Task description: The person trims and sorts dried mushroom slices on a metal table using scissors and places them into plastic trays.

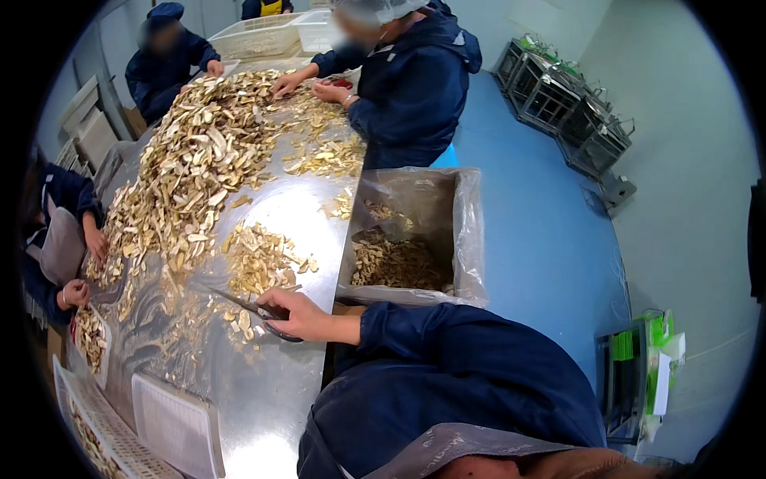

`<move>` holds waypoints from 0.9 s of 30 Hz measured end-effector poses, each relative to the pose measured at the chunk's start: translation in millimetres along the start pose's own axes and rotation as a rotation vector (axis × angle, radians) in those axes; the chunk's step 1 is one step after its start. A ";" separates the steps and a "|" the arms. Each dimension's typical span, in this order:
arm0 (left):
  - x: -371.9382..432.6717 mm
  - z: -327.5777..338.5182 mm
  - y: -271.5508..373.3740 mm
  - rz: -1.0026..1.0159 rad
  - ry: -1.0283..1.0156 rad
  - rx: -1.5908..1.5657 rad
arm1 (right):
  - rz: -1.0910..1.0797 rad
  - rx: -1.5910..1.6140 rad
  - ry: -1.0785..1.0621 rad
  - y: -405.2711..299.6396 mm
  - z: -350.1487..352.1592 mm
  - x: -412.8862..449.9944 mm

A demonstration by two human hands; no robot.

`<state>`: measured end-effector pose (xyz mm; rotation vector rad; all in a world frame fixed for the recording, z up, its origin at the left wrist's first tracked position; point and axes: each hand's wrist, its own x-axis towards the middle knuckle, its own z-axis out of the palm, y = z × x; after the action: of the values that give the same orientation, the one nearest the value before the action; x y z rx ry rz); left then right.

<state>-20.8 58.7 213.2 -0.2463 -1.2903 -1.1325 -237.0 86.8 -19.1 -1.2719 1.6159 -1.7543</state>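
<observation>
My right hand (299, 314) is closed around the dark handles of a pair of scissors (236, 300), low over the stainless steel table (269, 371). The blades point left, away from my sleeve. Just beyond the hand is a small heap of pale dried mushroom slices (257, 257). A few loose slices (242, 323) lie beneath and beside the scissors. A much larger pile of dried slices (185, 173) covers the far left of the table. My left hand is out of view.
A plastic-lined bin (470, 239) with mushroom pieces stands at the table edge. Several co-workers in dark blue sit around the table, two with hands at the big pile. A white tray (173, 419) and a perforated basket (108, 425) are at lower left. Metal frames (550, 96) line the wall.
</observation>
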 end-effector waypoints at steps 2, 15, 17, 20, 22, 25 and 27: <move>0.3 -0.4 0.1 -0.002 -0.004 -0.001 | 0.007 -0.003 -0.025 -0.9 1.6 2.2; -2.4 -1.8 -0.3 -0.017 -0.014 -0.023 | -0.043 -0.049 -0.009 -3.0 2.1 1.4; -2.5 -2.6 0.4 -0.019 -0.009 -0.033 | -0.040 -0.056 -0.011 -4.0 -0.2 -0.5; -3.6 -1.9 0.1 -0.022 -0.013 -0.045 | -0.044 -0.053 -0.016 -3.6 0.2 -0.2; -5.0 -1.2 1.1 -0.025 -0.015 -0.046 | -0.031 -0.039 -0.023 -2.9 1.7 -0.4; -5.0 -0.4 0.8 -0.029 -0.013 -0.050 | -0.067 -0.080 -0.015 -1.8 -2.5 0.5; -5.4 1.2 -0.9 -0.037 -0.015 -0.060 | -0.043 -0.093 -0.032 -4.4 -5.1 -1.2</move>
<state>-21.5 62.0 208.7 -0.2765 -1.2797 -1.2044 -239.5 91.5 -14.9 -1.3800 1.6815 -1.6920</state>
